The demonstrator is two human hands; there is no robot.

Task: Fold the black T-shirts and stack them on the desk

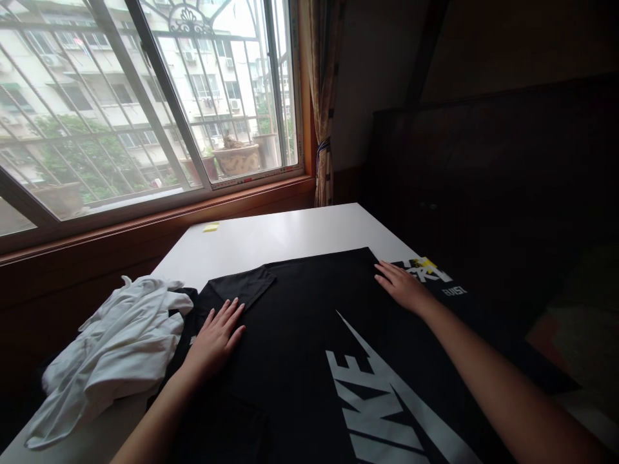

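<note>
A black T-shirt (300,322) with a large grey logo and lettering lies spread flat on the white table. My left hand (216,335) rests palm down near its sleeve (242,287), fingers stretched out. At the shirt's far right edge, my right hand (399,283) also lies flat with its fingers extended. Just beyond that hand, another dark garment (464,312) with white and yellow print shows along the right side. Neither hand grips any cloth that I can see.
A crumpled heap of white clothing (126,341) sits on the table's left side, with black cloth by it. The white table (290,229) reaches toward a barred window (207,96). A yellow slip (211,227) lies near its far left corner. A tied curtain (323,129) hangs beside the window.
</note>
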